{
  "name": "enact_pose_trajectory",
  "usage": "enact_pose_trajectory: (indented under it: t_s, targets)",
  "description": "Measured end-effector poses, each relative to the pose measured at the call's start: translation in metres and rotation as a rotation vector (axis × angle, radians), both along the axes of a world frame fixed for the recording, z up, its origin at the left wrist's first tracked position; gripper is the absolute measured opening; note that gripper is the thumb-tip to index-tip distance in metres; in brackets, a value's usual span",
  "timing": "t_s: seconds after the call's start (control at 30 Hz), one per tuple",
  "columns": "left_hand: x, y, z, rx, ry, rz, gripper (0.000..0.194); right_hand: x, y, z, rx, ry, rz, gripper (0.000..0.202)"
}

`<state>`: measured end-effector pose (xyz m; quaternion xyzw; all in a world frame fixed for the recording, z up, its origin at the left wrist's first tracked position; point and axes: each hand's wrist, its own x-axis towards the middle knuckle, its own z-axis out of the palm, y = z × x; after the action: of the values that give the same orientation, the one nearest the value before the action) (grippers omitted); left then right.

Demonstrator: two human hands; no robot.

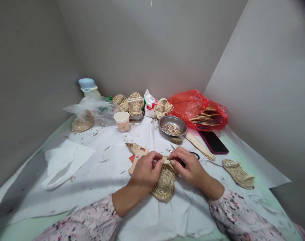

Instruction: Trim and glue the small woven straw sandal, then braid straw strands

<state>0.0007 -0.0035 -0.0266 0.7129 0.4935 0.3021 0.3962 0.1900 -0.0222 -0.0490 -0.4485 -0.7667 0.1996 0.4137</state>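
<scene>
Two bare hands in loose flowered sleeves work at a table spread with a white sheet (97,187). Between them is a woven straw piece (165,187), rounded and narrower at the middle like a small shoe sole. The left hand (146,169) pinches its far end between thumb and fingers; the right hand (189,165) pinches the same end from the other side, the fingertips of both hands close together. The wider, rounded end points back toward the person, below both hands.

Just beyond the left hand lies a beige glue gun (138,154), its tip aimed away to the left. Scissors (197,155) lie just beyond the right hand, partly hidden by it. To the right of the right hand rests a second straw piece (239,174); farther beyond that hand are a dark phone (214,142) and a flat bundle of pale straw (200,145).

Straight ahead of the hands is a metal bowl (163,131) of short straw scraps, with a red plastic bag (187,103) of long strips behind it. Beyond the left hand, farther off, stands a paper cup (122,122) — and well to that hand's left, folded white paper (67,160).
</scene>
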Motion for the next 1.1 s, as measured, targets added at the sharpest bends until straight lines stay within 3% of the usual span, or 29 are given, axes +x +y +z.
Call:
enact_pose_trajectory:
  t_s: [0.83,1.1]
  targets:
    - [0.0091,-0.003,0.0054,-0.033,0.075,0.049,0.022,-0.0007,0.0028,-0.0021,0.001,0.036,0.063,0.017]
    - [0.0087,-0.0031,0.0016,0.01,0.089,0.057,0.02,0.0074,0.0036,0.0047,-0.102,0.032,0.133,0.026]
